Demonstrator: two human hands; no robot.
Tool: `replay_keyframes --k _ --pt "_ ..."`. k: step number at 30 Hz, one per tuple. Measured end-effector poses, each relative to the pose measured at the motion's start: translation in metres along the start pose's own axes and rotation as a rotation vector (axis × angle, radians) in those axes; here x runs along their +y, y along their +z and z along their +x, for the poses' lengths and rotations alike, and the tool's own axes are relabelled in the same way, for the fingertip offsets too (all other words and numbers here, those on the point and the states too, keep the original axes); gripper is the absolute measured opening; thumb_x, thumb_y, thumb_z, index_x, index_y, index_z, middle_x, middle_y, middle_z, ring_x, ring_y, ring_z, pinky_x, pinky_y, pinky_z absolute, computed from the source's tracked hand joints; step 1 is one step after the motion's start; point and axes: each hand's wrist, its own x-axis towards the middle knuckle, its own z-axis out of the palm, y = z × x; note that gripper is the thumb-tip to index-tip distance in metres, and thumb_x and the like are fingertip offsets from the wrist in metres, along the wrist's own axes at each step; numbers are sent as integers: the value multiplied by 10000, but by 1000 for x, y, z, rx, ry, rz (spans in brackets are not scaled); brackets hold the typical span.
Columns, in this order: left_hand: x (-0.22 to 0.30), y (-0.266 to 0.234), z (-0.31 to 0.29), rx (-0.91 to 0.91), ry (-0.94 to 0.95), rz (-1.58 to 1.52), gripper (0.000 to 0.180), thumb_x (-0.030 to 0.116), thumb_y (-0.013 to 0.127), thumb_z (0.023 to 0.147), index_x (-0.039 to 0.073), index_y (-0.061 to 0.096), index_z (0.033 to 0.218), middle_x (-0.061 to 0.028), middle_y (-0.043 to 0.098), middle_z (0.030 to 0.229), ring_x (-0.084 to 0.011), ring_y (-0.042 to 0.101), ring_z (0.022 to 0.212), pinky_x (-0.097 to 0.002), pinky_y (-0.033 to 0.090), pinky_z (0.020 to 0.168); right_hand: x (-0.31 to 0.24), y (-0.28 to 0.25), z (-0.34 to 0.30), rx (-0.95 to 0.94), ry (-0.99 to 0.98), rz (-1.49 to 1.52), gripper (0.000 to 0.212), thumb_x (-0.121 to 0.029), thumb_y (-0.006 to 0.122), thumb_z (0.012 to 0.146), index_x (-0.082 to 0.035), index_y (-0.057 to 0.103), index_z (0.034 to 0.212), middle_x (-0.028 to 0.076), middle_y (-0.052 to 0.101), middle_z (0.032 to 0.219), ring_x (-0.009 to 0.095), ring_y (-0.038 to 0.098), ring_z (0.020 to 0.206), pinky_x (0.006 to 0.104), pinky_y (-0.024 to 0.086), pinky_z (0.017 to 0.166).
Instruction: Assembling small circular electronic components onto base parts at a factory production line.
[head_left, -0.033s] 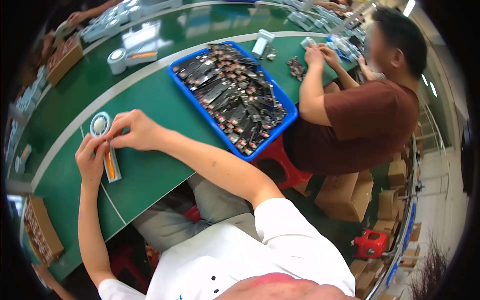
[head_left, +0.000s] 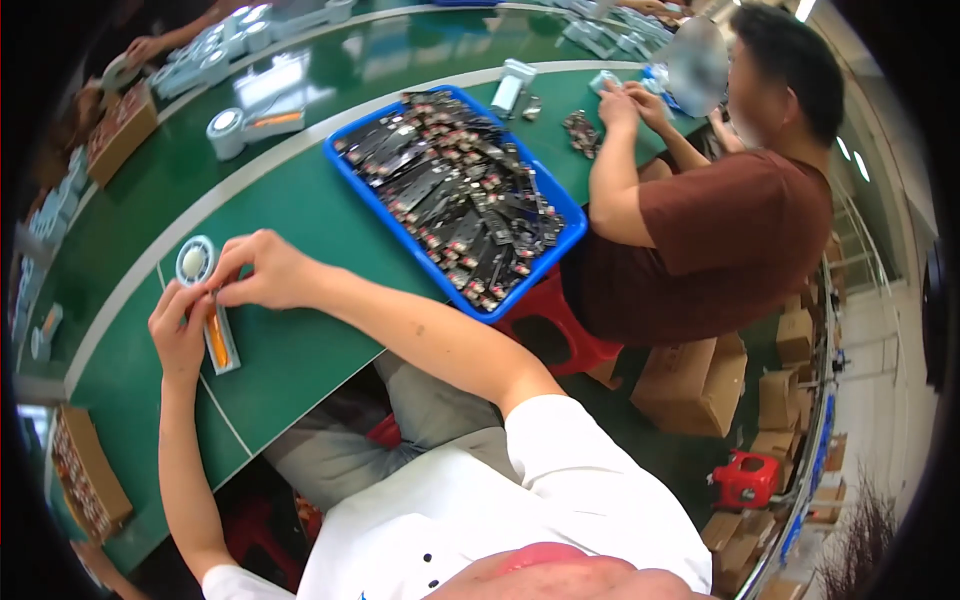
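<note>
A pale blue handheld fan [head_left: 229, 352] lies at the table's left side, with a round slotted head and an orange cylinder in its open handle. My left hand [head_left: 178, 335] is closed on its neck, just below the head. From the other side, my right hand [head_left: 262, 270] pinches at the same neck with thumb and forefinger. Fingertips from both hands meet there, so whatever small part lies between them is hidden. To the right of my hands stands a blue tray [head_left: 396, 232] heaped with small black parts with wires.
Another pale blue fan [head_left: 226, 134] lies beyond the pale curved strip. A co-worker in a brown shirt [head_left: 740, 215] sits at right, hands on a blue part. Cardboard boxes of parts [head_left: 95, 465] stand at left. A red stool [head_left: 560, 330] and a carton [head_left: 690, 385] are beside me.
The whole view has shifted slightly. My right hand's fingers have moved a little at the fan's neck; both hands stay in place on it.
</note>
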Motion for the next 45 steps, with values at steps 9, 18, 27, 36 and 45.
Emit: replay_keyframes --k 9,18,27,36,45 --pt "4 2 -3 1 -24 0 66 -44 696 845 -15 690 903 -37 560 794 -156 475 669 -265 389 606 -3 4 -4 14 5 37 117 -10 745 776 -23 775 889 55 677 789 131 575 667 237 490 630" --pt "1 5 1 29 -4 -29 24 -23 687 865 -11 673 880 -39 555 785 -160 465 662 -270 391 607 -11 3 -4 -24 274 300 80 8 713 825 17 767 883 76 696 735 114 547 577 193 464 534" --pt "-10 6 1 10 32 -48 50 -24 678 860 -4 633 853 -41 558 794 -168 464 664 -269 389 608 -12 0 -3 -77 265 388 104 18 711 820 12 775 902 65 693 736 108 552 586 195 492 550" --pt "-6 -2 3 32 -1 13 84 19 712 839 3 652 782 -53 565 742 -181 481 635 -292 409 590 0 9 2 -24 248 319 114 -6 730 793 -10 772 898 56 680 709 116 569 582 224 502 547" --pt "16 -19 14 -140 -55 -125 137 24 760 833 58 642 894 -44 636 780 -167 509 619 -271 464 601 -16 -1 -3 53 398 263 169 -28 653 902 17 704 1056 97 700 895 122 609 695 203 496 648"
